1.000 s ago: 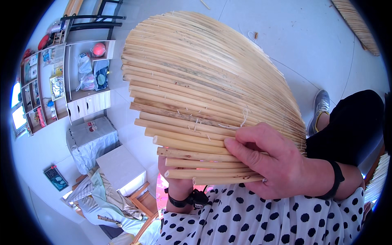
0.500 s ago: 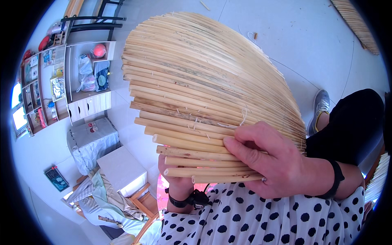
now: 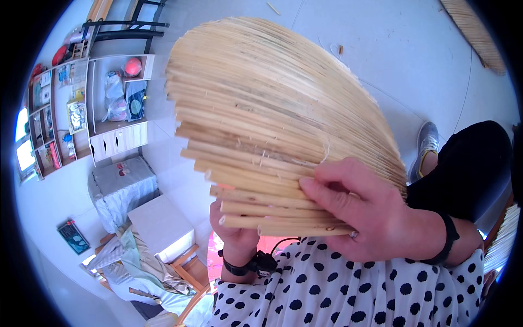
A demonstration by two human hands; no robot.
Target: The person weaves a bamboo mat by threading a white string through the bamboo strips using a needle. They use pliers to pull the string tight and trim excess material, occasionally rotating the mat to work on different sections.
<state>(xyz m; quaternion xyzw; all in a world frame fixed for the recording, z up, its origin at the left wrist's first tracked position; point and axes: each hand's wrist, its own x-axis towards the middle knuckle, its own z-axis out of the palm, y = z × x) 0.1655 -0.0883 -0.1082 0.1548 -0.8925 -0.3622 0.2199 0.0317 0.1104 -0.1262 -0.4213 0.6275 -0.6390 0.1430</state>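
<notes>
A wide mat of pale, straight plant stalks [image 3: 272, 92], bound side by side with white thread, stretches away in front of me. My right hand [image 3: 362, 210] grips its near edge, thumb and fingers pressed on the nearest stalks. Under the left ends of those stalks is my left hand [image 3: 235, 233], against the mat's underside; its fingertips are hidden. Short white thread ends stick up between the stalks, and a loose loop of thread [image 3: 326, 150] lies just beyond my right hand.
Another stalk mat [image 3: 479, 32] lies on the floor at the far right. A shelf unit [image 3: 120, 103], a cloth-covered box [image 3: 125, 185] and a wooden chair [image 3: 190, 270] piled with fabric stand at the left. My shoe [image 3: 426, 144] rests right of the mat.
The near edge of the mat has risen slightly and its stalks are blurred by motion. My left hand has moved up a little with it; my right hand keeps its grip.
</notes>
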